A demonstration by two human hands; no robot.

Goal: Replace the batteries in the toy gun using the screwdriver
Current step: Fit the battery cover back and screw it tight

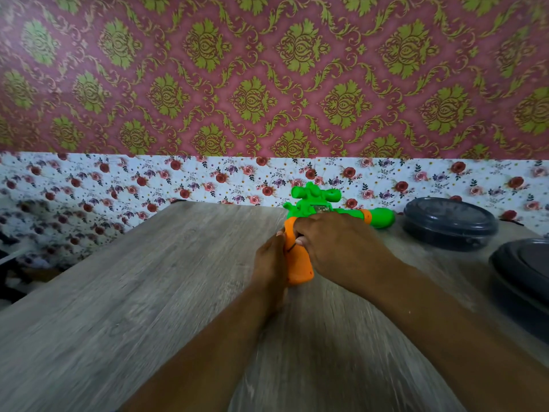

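The toy gun (309,221), green with an orange grip, sits on the wooden table (148,292) near its far edge. The left hand (269,263) clasps the grip from the left; the right hand (332,242) curls over its top. Two dark round lidded containers (450,223) stand to the right.

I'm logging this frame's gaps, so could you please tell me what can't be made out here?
- Screwdriver and batteries: none visible in the head view.
- Toy gun grip: battery cover hidden by left hand and right hand.
- Dark container: cut off by right edge.
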